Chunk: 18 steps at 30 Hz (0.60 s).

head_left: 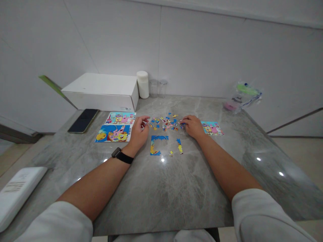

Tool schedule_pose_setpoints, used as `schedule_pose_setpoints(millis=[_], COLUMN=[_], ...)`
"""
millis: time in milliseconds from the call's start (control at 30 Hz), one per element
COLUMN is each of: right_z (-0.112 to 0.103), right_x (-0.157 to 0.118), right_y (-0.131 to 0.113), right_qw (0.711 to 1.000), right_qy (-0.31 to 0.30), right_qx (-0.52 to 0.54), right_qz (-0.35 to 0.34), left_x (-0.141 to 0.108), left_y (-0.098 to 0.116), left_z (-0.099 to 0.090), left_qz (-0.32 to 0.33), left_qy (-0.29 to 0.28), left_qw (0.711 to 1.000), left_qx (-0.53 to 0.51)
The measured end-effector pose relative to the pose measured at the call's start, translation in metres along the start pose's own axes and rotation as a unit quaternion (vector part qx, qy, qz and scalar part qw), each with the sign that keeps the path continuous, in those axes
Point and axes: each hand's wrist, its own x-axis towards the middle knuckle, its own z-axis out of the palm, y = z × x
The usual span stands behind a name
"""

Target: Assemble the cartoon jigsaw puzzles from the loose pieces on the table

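Note:
Loose jigsaw puzzle pieces (165, 124) lie in a scattered pile on the grey marbled table. At the pile's left edge rests my left hand (140, 130), its fingers loosely curved and apart, holding nothing I can see. My right hand (193, 125) is at the pile's right edge, fingertips brought together on a puzzle piece (181, 123). Nearer to me is a partly joined puzzle section (154, 147), with blue along its top and yellow down its left side. To its right stand a joined strip (179, 147) and a single loose piece (171, 153).
Picture sheets (113, 133) lie left of my left hand, and a picture card (214, 128) lies beyond my right forearm. A phone (83, 121), white box (101, 92), white bottle (143, 84), clear glasses (158, 88), plastic bag (241, 97) and white device (20, 191) surround the work.

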Motion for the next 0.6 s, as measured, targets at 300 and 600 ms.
schedule_pose_setpoints(millis=[300,600], right_z=[-0.003,-0.003], right_x=[0.001,0.001], right_y=[-0.008,-0.002], right_qw=[0.999,0.999], right_qy=[-0.004,0.038], right_qx=[0.006,0.027], right_qz=[-0.046,0.000], left_x=[0.000,-0.002], left_y=[-0.001,-0.005], left_z=[0.002,0.003], left_qz=[-0.003,0.006], left_qy=[-0.013,-0.015], left_qw=[1.000,1.000], left_qx=[0.000,0.005])
